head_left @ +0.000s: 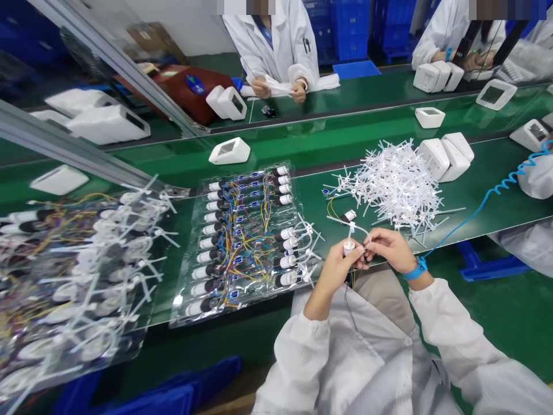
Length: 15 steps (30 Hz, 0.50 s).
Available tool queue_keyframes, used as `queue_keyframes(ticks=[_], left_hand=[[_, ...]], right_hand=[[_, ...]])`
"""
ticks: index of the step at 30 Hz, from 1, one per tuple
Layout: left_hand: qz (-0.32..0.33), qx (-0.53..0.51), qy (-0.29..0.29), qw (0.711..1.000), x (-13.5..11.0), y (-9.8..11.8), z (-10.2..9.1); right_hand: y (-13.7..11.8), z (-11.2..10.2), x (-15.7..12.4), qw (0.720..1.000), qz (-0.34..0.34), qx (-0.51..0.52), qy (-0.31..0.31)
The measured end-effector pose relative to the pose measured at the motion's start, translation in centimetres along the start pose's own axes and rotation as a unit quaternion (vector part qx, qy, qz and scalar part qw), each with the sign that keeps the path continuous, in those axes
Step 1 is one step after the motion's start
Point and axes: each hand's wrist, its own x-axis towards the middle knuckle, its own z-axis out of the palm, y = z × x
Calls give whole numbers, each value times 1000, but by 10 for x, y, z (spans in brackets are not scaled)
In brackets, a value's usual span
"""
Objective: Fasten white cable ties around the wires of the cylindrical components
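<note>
My left hand (334,270) is closed round a small white cylindrical pump (348,246), upright near the table's front edge. A thin white tube (359,229) with a small connector rises from the pump's top and bends over to the right. With fingertips pinched together, my right hand (390,246) grips the end of that tube. Wires hang below the left hand. Just beyond the hands, another pump (348,216) lies on the green table with yellow wires. A large heap of white tube pieces (397,181) is behind my right hand.
To the left, a clear plastic tray (184,294) bears rows of wired pumps, several with tubes attached. Further left is another blurred, loaded tray (138,340). White device housings (230,151) stand along the line. A blue coiled cord (488,193) runs to my right wristband. Co-workers sit opposite and at right.
</note>
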Motion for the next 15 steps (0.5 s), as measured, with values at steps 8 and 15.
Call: queue_keyframes(ticks=[8,15], left_hand=[[-6,11,-16,1000,-2,4,-8],[0,42,4,999,-3,1,-6]], right_hand=[[2,-6,1,1000,-24,5,-13],[0,-2,-2,997,-58,-51,7]])
